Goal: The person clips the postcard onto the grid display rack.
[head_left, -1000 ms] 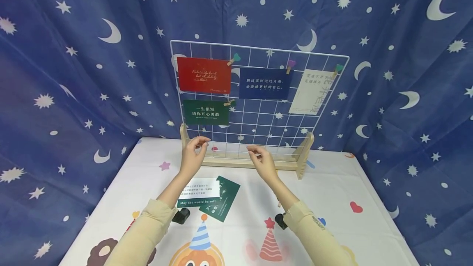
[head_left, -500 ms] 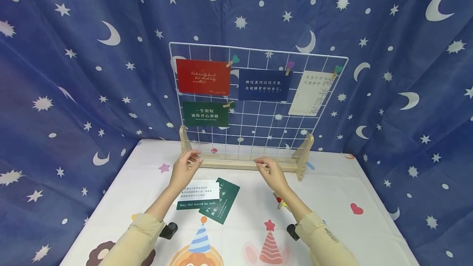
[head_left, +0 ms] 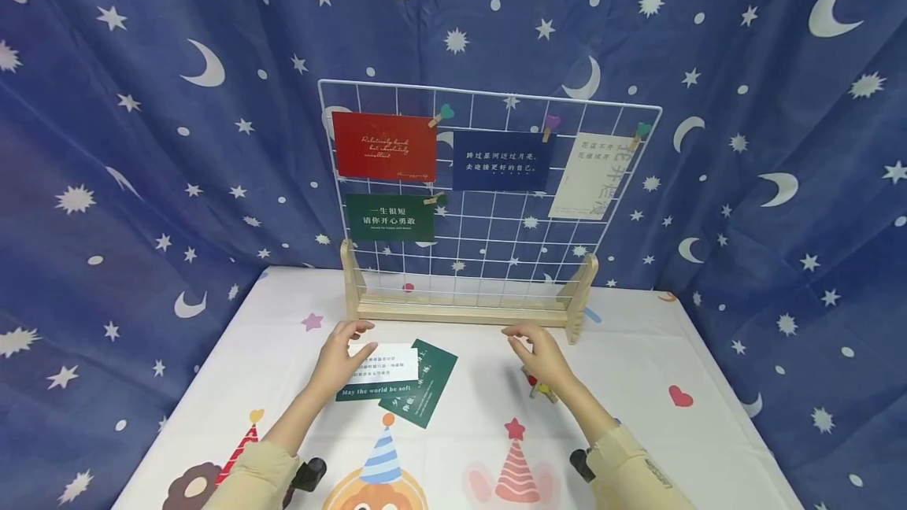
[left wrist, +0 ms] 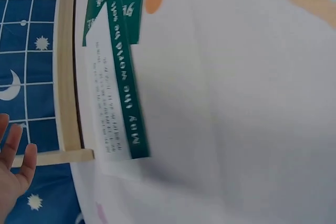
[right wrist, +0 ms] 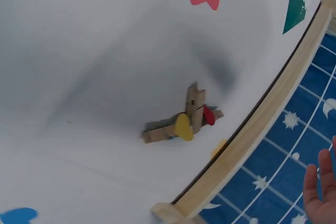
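green-and-white cards [head_left: 386,364] are seen near the left hand [head_left: 338,356], clothespins [right wrist: 196,117] near the right hand [head_left: 542,354], fingers held loosely parted.

Rack [head_left: 460,313] at twelve, loose cards [head_left: 434,376] at nine, loose clips [right wrist: 196,114] at three

With mid-table [head_left: 708,447] as the clock's centre, the rack stands before a curtain [head_left: 772,274]. On its face hang a nine o'clock card [head_left: 390,220], a ten o'clock card [head_left: 385,146], a twelve o'clock card [head_left: 501,160] and a two o'clock card [head_left: 590,179], each with a peg [head_left: 435,200] at its two o'clock corner. The loose cards overlap, the lowest jutting towards three. The left hand [head_left: 338,356] is between nine and ten, the right hand [head_left: 544,356] between two and three, near the clips.
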